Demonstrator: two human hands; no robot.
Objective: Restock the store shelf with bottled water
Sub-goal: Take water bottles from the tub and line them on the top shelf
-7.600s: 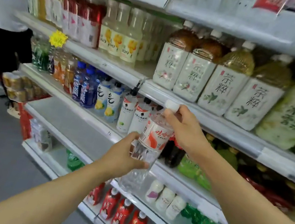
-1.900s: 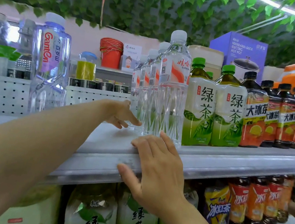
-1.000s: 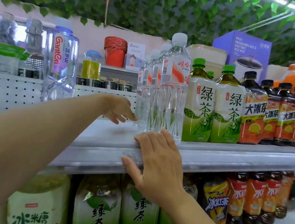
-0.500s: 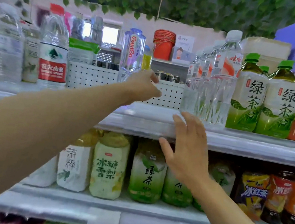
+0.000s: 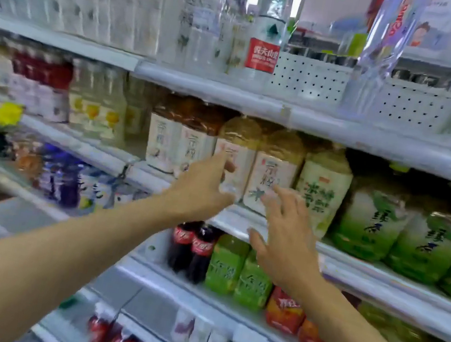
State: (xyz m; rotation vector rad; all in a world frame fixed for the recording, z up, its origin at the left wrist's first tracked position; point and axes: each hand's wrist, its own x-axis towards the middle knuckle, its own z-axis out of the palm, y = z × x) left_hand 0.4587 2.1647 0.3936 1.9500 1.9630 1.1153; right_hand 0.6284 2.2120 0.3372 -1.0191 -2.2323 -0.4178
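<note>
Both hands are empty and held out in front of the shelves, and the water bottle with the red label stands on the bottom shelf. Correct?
Not quite. The red-label water bottle stands on the top shelf, as the head view shows. The left hand and right hand are indeed empty.

Both arms reach forward, left hand [image 5: 203, 188] and right hand [image 5: 285, 241] empty, fingers loose.

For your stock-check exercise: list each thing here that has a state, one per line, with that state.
Left hand: empty, fingers loosely curled.
Right hand: empty, fingers spread.
Red-label water bottle: upright on top shelf.
Tea bottles: upright in a row.
Cola bottles: upright, capped.
</note>
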